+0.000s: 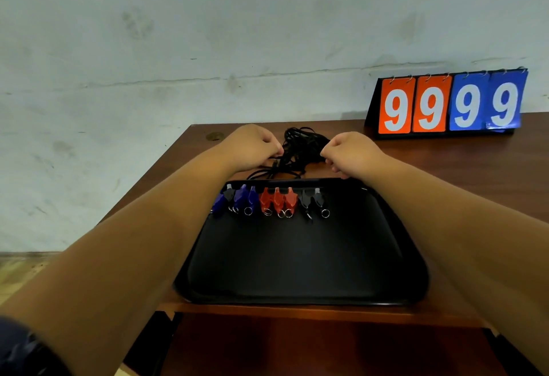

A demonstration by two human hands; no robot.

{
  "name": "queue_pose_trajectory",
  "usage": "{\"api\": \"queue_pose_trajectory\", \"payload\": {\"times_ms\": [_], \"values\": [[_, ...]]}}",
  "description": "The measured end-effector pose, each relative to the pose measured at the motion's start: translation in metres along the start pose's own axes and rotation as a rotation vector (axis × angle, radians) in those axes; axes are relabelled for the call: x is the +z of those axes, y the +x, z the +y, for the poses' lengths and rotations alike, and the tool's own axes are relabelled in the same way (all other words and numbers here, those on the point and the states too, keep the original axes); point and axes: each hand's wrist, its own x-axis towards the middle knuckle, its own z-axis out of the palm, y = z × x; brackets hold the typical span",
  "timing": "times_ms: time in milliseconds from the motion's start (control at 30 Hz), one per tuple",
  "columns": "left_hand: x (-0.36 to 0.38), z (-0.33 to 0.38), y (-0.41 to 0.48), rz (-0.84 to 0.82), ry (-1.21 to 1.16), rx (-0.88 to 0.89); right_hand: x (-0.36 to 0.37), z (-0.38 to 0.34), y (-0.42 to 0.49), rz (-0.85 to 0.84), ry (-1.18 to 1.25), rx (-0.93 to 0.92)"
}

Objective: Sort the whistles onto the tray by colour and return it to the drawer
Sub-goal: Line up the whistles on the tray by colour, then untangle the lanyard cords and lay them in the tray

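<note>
Pinching the black cords (300,150) from both sides: left hand (252,147) has its fingers curled onto the left edge of the tangle, and right hand (352,152) has its fingers curled onto the right edge. Which strands each one holds is hidden by the knuckles. The cord pile sits on the table (445,161) just beyond the far rim of the tray (297,280), with a few loops trailing to that rim.

Whistles are in one row along the tray's far edge, rings pointing toward the camera:
- blue whistles (241,197) at the left, three of them, with one black whistle (228,196) sitting among them
- red whistles (279,202) in the middle, three, touching each other
- black whistles (318,200) at the right, two

The tray is near the table's front edge. Below that edge is an open drawer (326,346). A flip scoreboard (448,103) reading 9999 stands at the far right against the wall (208,34).
</note>
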Motion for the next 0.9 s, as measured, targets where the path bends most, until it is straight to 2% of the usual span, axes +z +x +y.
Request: {"api": "queue_pose_trajectory", "payload": {"times_ms": [267,400,500,733,900], "values": [[0.021,-0.003,0.037,-0.06,0.231,0.004,0.009,0.005,0.025,-0.021,-0.091,-0.06],[0.033,-0.001,0.051,0.087,0.169,-0.111,0.016,0.011,0.035,0.003,-0.104,-0.075],[0.036,-0.003,0.062,0.022,0.187,-0.086,0.02,0.015,0.037,0.008,-0.087,-0.065],[0.019,0.024,0.054,0.153,-0.153,0.073,0.002,-0.001,0.026,0.021,0.048,-0.126],[-0.015,0.06,0.034,0.189,-0.358,0.115,-0.023,-0.03,0.005,-0.068,0.13,-0.176]]}}
